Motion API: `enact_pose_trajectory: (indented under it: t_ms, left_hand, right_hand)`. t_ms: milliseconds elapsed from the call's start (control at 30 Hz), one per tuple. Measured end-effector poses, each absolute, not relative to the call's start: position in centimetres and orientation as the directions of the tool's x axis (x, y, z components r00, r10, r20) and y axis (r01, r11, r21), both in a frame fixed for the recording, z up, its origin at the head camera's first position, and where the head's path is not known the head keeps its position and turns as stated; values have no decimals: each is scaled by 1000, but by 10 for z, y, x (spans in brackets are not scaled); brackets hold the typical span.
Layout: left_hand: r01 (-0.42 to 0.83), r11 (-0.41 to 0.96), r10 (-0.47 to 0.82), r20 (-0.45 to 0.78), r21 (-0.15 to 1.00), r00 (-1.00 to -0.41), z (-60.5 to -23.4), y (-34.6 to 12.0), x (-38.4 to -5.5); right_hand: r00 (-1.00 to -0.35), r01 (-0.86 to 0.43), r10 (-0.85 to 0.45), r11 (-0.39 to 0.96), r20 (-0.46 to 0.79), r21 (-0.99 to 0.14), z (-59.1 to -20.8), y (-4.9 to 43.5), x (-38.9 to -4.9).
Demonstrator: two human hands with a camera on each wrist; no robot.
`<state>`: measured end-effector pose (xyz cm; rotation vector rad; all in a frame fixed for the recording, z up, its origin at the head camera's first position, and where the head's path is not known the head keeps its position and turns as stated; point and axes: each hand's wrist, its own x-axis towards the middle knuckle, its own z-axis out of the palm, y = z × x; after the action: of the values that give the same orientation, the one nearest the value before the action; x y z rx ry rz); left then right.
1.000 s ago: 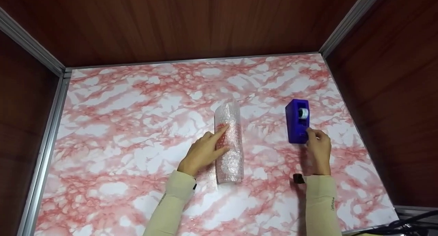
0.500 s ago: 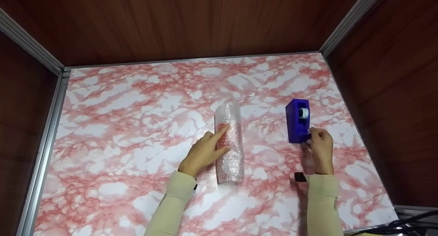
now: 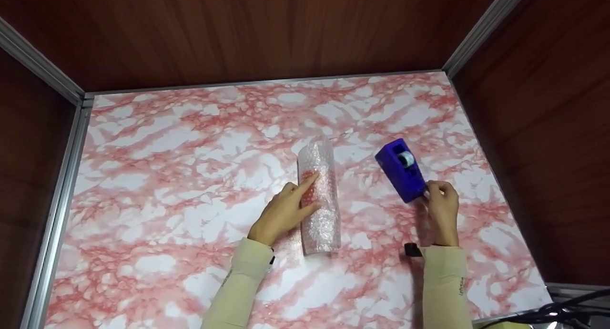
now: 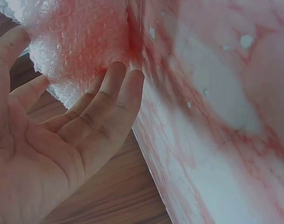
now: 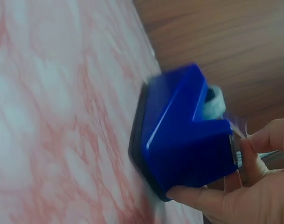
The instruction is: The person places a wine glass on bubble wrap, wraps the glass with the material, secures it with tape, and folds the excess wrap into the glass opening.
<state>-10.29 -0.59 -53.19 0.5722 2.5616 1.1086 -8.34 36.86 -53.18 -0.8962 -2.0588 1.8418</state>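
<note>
A roll of bubble wrap [image 3: 320, 224] with something red showing through lies lengthwise on the table. My left hand [image 3: 283, 210] rests on its left side, index finger and thumb extended over the wrap. From the left wrist view, the other fingers [image 4: 116, 81] are fairly straight beside the bubble wrap [image 4: 81, 42]. On the right is a blue tape dispenser [image 3: 400, 176], turned askew, with a small tape roll [image 5: 215, 103] in it. My right hand [image 3: 443, 207] pinches the clear tape [image 5: 239, 125] at the cutter end, while another finger touches the dispenser's lower front.
The table [image 3: 190, 272] has a red-and-white marbled top. Dark wood panels [image 3: 267, 33] in metal frames stand at its back and sides. Black cables [image 3: 562, 310] lie at the lower right corner.
The dispenser has swung, its far end shifting left, and now stands askew. My right hand stays by its near end. The left hand and bubble wrap have barely moved.
</note>
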Motion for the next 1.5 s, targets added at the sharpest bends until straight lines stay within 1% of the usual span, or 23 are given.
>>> enact_pose_trajectory:
  t_ms: [167, 300, 467, 567, 633, 800, 900, 1000, 1067, 1167, 1300, 1367, 1500]
  left_hand:
    - [242, 623, 479, -118, 744, -870, -531, -7, -103]
    - [235, 619, 487, -132, 749, -863, -531, -7, -104]
    - [226, 619, 487, -141, 752, -862, -532, -7, -104]
    - [230, 619, 486, -136, 751, -863, -532, -7, -103]
    - [237, 620, 485, -128, 748, -865, -533, -7, -103]
    - [249, 617, 487, -113, 747, -866, -533, -7, -103]
    - [245, 615, 486, -115, 750, -866, -534, -7, -103]
    - [236, 616, 483, -124, 752, -867, -534, -7, -103]
    - [236, 618, 483, -126, 750, -867, -534, -6, -103]
    - [243, 614, 487, -118, 751, -866, -534, -6, -103]
    - [252, 601, 490, -100, 758, -866, -534, -6, -103]
    - [253, 602, 486, -96, 757, -869, -535, -6, -103]
    - [260, 603, 482, -85, 754, -872, -535, -6, -103]
  right_hand:
    - [-805, 224, 547, -80, -231, -971, -532, 369, -86]
    - [-833, 256, 497, -43, -243, -966, -531, 374, -86]
    - [-861, 310, 438, 51, -257, -949, -529, 382, -86]
    - [-872, 325, 412, 84, -264, -942, -528, 385, -85]
    - [-870, 323, 403, 29, -285, -946, -528, 386, -85]
    - [-855, 260, 391, -245, -341, -934, -529, 386, -85]
    - [-852, 221, 392, -332, -348, -917, -531, 388, -84]
    - [-844, 181, 375, -475, -384, -861, -535, 390, -82]
    - [-840, 144, 359, -576, -407, -805, -537, 392, -79]
    - [-841, 128, 353, -605, -409, -785, -542, 393, -75]
    - [-847, 144, 360, -554, -392, -820, -547, 396, -66]
    - [-848, 143, 343, -586, -404, -797, -550, 397, -62]
    - [-862, 173, 308, -568, -402, -805, -555, 401, -61]
